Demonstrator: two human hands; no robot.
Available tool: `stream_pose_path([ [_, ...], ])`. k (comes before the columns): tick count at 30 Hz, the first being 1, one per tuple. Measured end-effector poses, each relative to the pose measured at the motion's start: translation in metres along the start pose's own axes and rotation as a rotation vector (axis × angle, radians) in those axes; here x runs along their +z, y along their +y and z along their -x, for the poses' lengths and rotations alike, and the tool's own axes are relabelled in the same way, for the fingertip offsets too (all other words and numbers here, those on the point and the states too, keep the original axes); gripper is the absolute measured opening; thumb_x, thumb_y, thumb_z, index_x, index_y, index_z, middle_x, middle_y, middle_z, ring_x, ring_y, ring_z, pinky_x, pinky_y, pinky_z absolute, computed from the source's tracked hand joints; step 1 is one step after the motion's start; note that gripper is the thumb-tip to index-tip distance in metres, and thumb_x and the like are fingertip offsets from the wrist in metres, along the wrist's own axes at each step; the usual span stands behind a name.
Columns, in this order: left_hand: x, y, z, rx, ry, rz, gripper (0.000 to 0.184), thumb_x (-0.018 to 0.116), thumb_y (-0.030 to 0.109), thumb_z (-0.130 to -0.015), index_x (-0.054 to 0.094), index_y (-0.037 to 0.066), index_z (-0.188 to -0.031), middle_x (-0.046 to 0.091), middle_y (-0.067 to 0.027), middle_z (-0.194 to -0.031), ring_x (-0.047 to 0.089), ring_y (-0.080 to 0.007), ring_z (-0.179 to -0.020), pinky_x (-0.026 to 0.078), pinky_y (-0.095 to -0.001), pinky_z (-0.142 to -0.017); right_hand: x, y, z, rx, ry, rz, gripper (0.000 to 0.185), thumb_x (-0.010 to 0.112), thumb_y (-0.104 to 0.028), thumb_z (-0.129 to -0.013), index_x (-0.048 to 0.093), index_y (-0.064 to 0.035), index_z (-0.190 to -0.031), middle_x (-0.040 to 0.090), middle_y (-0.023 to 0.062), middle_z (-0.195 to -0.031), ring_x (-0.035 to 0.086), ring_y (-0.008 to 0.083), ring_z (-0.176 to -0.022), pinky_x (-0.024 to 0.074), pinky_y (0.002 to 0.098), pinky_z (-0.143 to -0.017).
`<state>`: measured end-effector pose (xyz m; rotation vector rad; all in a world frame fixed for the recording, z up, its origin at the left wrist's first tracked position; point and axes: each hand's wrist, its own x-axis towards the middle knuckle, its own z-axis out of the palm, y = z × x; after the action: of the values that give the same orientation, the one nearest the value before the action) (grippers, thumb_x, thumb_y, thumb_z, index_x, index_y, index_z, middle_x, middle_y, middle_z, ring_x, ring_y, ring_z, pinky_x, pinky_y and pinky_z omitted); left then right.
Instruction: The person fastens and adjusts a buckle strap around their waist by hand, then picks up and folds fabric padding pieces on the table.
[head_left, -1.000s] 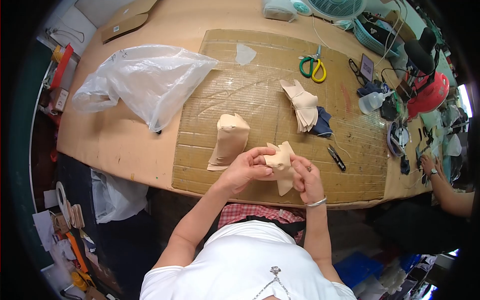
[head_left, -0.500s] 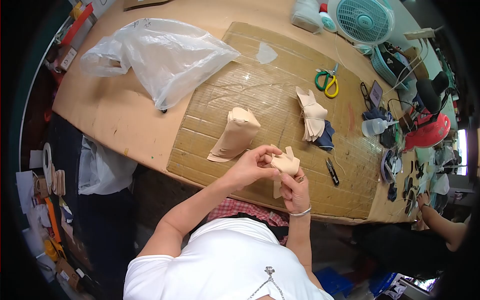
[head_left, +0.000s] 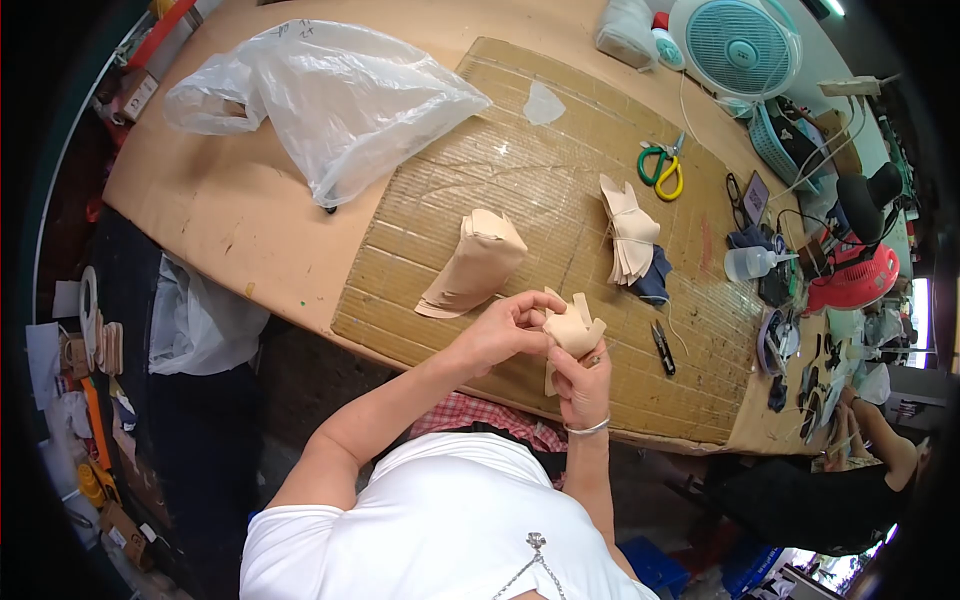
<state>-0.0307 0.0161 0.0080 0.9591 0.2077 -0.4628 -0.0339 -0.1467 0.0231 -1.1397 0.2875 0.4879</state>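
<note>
Between my two hands is a beige cut piece (head_left: 572, 328) with narrow strips sticking up, held just above the front edge of the cardboard mat. My left hand (head_left: 508, 332) pinches its left side between thumb and fingers. From below and to the right, my right hand (head_left: 580, 382) grips it, thumb near the left fingertips. A folded beige stack (head_left: 475, 262) lies on the mat to the left. Behind and to the right, a tied beige bundle (head_left: 631, 238) rests against a dark blue cloth (head_left: 654, 278). Small black snips (head_left: 663, 349) lie right of my hands.
The cardboard mat (head_left: 420, 190) covers the middle of the table. A clear plastic bag (head_left: 320, 95) lies at the left. Scissors (head_left: 662, 170), a squeeze bottle (head_left: 750, 263), a fan (head_left: 742, 50) and a red lamp (head_left: 855, 280) are at the right. A co-worker's arm (head_left: 880, 435) shows at far right.
The view has turned and shifted, so the table appears rotated. My hands have turned the beige piece, and both fingertips are now closer together on it. The co-worker's arm has moved.
</note>
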Motion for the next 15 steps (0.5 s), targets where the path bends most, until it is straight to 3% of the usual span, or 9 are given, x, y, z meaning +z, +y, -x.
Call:
stream_pose_path([
  [7,-0.005,-0.005,-0.001,-0.085,-0.002,0.167,0.055,0.067,0.0,-0.072,0.049,0.003,-0.124,0.059,0.0018,-0.078,0.055,-0.0056,-0.073,0.044,-0.02,-0.07,-0.001,0.002,0.0,-0.058,0.005,-0.088,0.046,0.064,0.008,-0.075,0.046,-0.0047,-0.115,0.059,0.0064,-0.093,0.043,0.0008,-0.048,0.0305,0.0137,-0.035],
  [10,-0.009,0.0,0.0,-0.165,-0.066,0.242,0.059,0.066,-0.001,-0.074,0.045,0.002,-0.129,0.06,0.0018,-0.079,0.055,-0.0045,-0.072,0.042,-0.0158,-0.068,-0.002,0.0,0.001,-0.024,-0.012,-0.084,0.046,0.062,0.007,-0.076,0.045,-0.0072,-0.116,0.059,0.0046,-0.095,0.04,0.0008,-0.045,0.0279,0.0137,-0.035],
  [15,-0.023,-0.004,-0.003,-0.228,-0.159,0.268,0.058,0.067,0.003,-0.078,0.043,0.001,-0.131,0.061,0.0001,-0.085,0.057,-0.0054,-0.076,0.045,-0.0173,-0.066,-0.007,-0.001,0.0,0.077,-0.105,-0.147,0.044,0.06,0.003,-0.079,0.045,-0.0065,-0.118,0.059,0.0031,-0.09,0.035,0.0011,-0.04,0.0274,0.0144,-0.034],
])
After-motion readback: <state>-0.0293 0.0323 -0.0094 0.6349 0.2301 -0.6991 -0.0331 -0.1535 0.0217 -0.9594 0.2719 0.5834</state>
